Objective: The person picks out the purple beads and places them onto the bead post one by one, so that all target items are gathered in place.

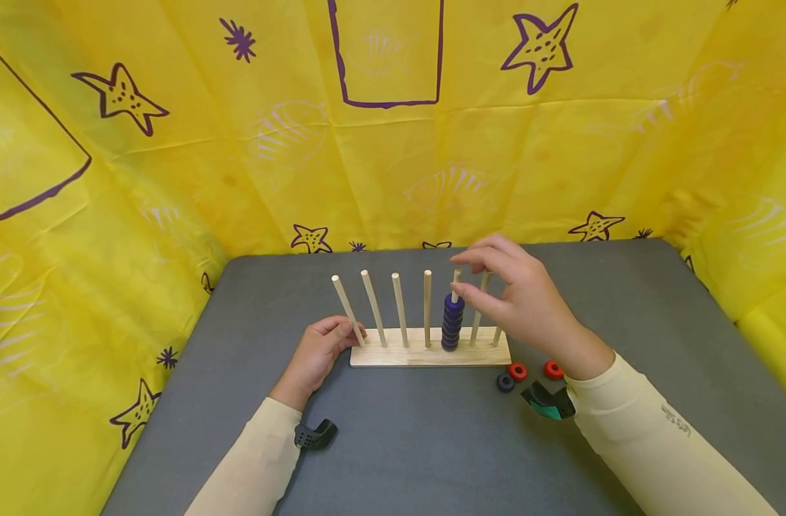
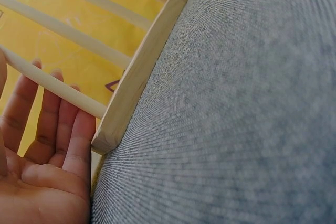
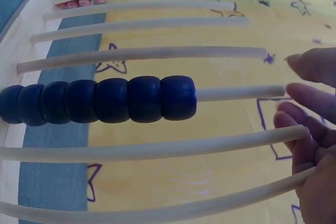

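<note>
A wooden peg rack (image 1: 399,356) stands on the grey table, with several upright pegs along its base. Several dark blue rings (image 1: 453,322) are stacked on one peg right of the middle; the right wrist view shows the stack (image 3: 111,100) up close. My left hand (image 1: 328,347) holds the rack's left end, its fingers behind the leftmost peg (image 2: 58,85) and the thumb partly out of frame. My right hand (image 1: 518,294) is around the top of the ringed peg, thumb and fingers spread, with no ring between them.
Two red rings, one nearer (image 1: 518,371) and one farther right (image 1: 553,370), lie on the table in front of the rack's right end. A dark blue ring (image 1: 505,382) lies beside the nearer one. A yellow patterned cloth (image 1: 380,165) hangs behind the table.
</note>
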Tool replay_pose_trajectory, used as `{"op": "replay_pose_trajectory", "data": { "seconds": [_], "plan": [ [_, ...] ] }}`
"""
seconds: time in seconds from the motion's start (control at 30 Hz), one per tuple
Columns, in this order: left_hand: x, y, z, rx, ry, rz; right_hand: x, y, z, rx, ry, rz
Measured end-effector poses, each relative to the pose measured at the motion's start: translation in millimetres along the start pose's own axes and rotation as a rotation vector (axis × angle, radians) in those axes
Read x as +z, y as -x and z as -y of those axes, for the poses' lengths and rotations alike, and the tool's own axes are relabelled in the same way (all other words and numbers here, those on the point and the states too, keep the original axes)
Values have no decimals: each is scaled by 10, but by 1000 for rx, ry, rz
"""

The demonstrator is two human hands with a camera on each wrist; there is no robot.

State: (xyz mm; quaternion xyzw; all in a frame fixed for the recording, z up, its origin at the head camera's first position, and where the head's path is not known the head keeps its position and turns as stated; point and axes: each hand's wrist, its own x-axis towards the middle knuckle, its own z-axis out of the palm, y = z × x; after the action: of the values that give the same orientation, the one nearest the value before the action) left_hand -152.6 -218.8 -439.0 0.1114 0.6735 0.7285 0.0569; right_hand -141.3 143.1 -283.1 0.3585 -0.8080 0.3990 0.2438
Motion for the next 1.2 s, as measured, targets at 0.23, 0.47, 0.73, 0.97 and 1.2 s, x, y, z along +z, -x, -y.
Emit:
{"op": "replay_pose_trajectory", "data": {
  "seconds": [0.23, 0.47, 0.73, 0.97, 1.2],
  "plan": [
    [3, 4, 7, 7, 6, 0, -48, 46, 13, 66, -143, 19],
    [3, 9, 10, 4, 7, 4, -137, 113, 5, 156, -334, 54],
    [2, 8, 10, 8, 10, 7, -175, 196, -93, 142, -504, 58],
    [-14, 2, 19, 7, 4, 4, -191, 310, -158, 198, -482, 92],
    [-9, -8, 24, 13, 7, 3, -197, 370, -204, 199, -452, 109]
  ]
}}
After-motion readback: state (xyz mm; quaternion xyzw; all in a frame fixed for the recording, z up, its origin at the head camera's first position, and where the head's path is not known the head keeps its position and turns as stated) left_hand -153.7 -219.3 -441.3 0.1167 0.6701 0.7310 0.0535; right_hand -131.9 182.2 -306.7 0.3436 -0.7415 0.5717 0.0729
